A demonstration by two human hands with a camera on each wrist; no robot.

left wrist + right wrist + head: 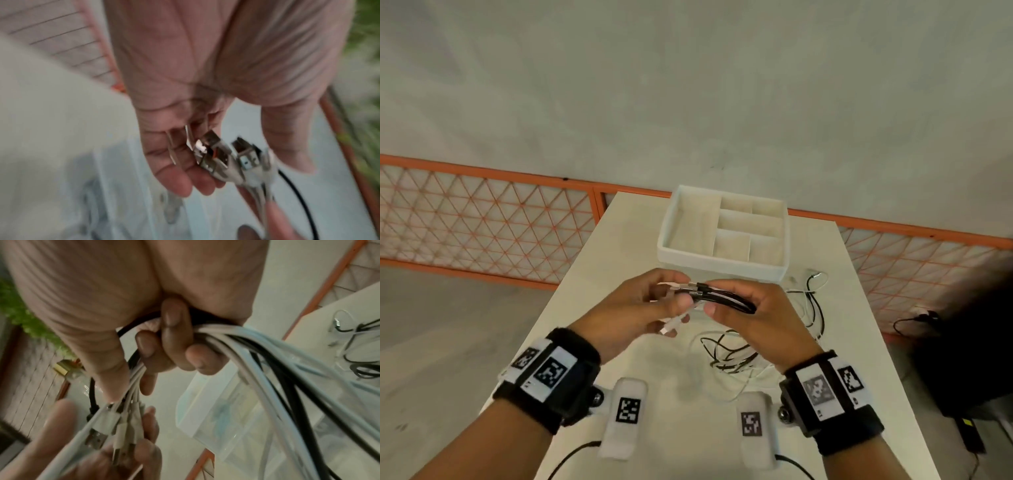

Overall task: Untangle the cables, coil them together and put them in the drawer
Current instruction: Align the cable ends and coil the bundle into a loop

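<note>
Both hands are raised over the table (592, 274) on the near side of the drawer (726, 236), which stands with its compartments showing so the bundle can go straight in once it is coiled. The right hand (753, 308) has its fingers curled round a bunch of white and black cables (732, 299), gripping them a little way back from their ends, probably so the strands stay side by side. The left hand (640, 305) is half curled, thumb and fingertips pinching the plugs (222, 155) gathered just beside the right hand; lining up the ends like this looks like the start of a neat coil. The rest of the cables trail from the right hand down to the table, where loose loops (736, 356) lie nearer the person than the drawer and to its right, some still crossed over one another, so the untangling seems unfinished
</note>
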